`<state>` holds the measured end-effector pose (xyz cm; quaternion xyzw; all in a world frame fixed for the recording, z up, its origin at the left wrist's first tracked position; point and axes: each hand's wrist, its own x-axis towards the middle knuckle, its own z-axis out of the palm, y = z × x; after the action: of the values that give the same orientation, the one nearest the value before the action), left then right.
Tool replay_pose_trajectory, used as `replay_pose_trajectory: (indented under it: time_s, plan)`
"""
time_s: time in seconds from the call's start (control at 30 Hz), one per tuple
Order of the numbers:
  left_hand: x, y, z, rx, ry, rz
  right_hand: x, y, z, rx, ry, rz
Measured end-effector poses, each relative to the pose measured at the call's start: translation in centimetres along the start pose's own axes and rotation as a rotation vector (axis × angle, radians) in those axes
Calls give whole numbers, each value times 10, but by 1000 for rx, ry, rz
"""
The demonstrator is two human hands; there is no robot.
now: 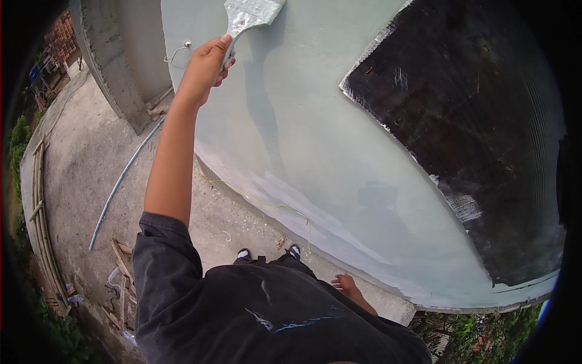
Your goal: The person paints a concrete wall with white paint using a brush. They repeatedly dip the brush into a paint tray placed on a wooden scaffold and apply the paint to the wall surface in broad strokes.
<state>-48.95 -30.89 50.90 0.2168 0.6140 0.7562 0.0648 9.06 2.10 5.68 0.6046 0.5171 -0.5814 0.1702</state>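
My left hand [208,65] is stretched up ahead, its fingers wrapped round the handle of a wide flat paintbrush [250,13] smeared with whitish paint. The brush's far end is cut off by the top of the picture. Behind it stands a pale green wall [315,139], and the brush's shadow falls on that surface. Near the wall's foot, streaky whiter strokes [327,224] show. Down by my side hangs my right hand [345,284], holding nothing, its fingers loosely apart; my dark shirt hides part of that arm.
A large black panel [461,133] with rough white edges covers the wall's right side. Thin wires [176,53] poke from the wall. On the concrete floor [91,151] lie a blue hose [124,173], bamboo poles [39,224] and scrap wood [124,279]. A concrete pillar [109,60] rises at left.
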Motion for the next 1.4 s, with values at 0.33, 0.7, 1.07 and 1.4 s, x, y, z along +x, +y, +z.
replay_pose_trajectory:
  time_s: [0.33,0.7,1.07,1.4]
  plan:
    - [-66,-202,-37,-141,2,-333,8,82,-52,-470,-161,-266]
    - [-127,-346,-93,129,28,-660,-57,-22,-33,-127,164,0]
    - [-123,-405,-119,976,270,-777,-62,-16,-13,-152,119,50]
    - [-111,-368,-143,698,413,-491,-66,-8,-7,-178,99,110]
